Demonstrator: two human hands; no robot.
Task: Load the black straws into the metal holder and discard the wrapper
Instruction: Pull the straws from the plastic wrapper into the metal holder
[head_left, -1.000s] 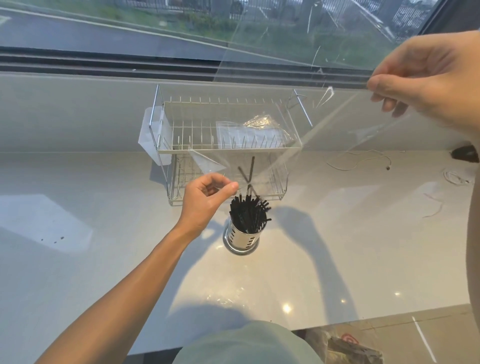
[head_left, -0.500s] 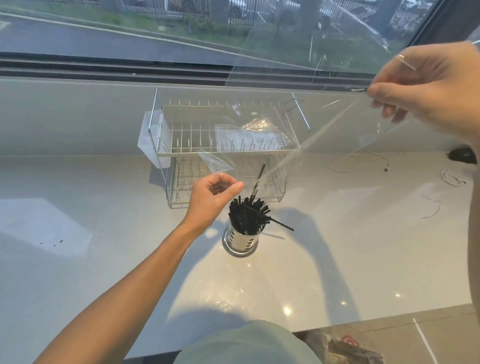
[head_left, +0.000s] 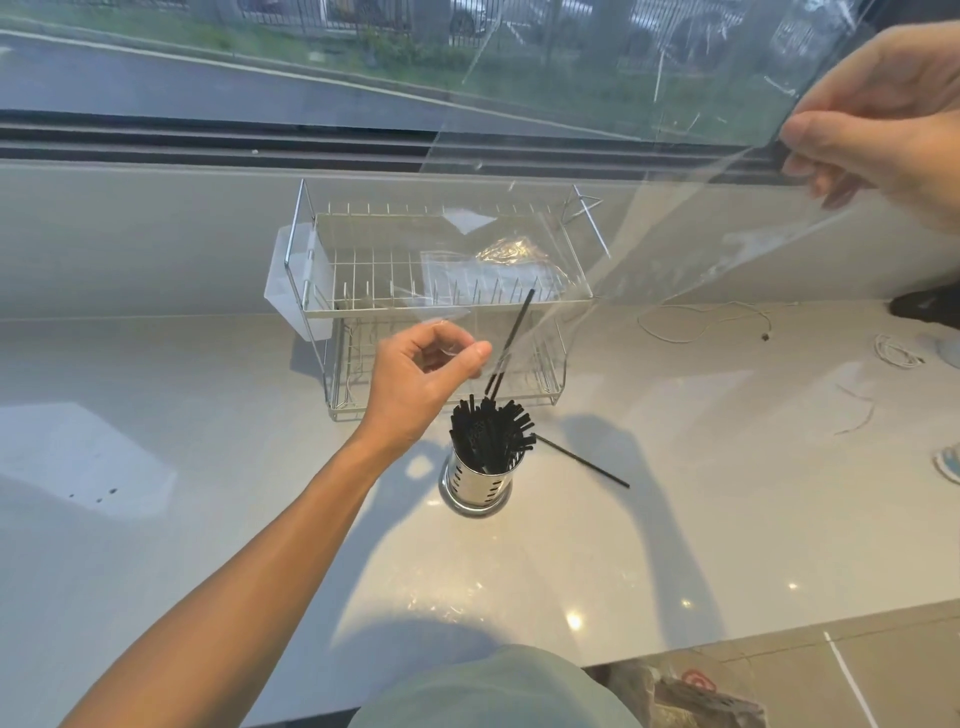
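White counter (head_left: 208, 519) under a window carries the metal holder (head_left: 477, 486), full of black straws (head_left: 491, 434). Above it both hands stretch the clear wrapper (head_left: 649, 218) as a chute: left hand (head_left: 421, 384) pinches its low end, right hand (head_left: 878, 135) its high end. One fallen straw (head_left: 582, 462) lies just beside the holder.

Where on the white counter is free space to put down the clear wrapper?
Free: the white counter left of the perforated metal holder. Crowded: right of the holder lies a loose black straw, and farther right white cords.
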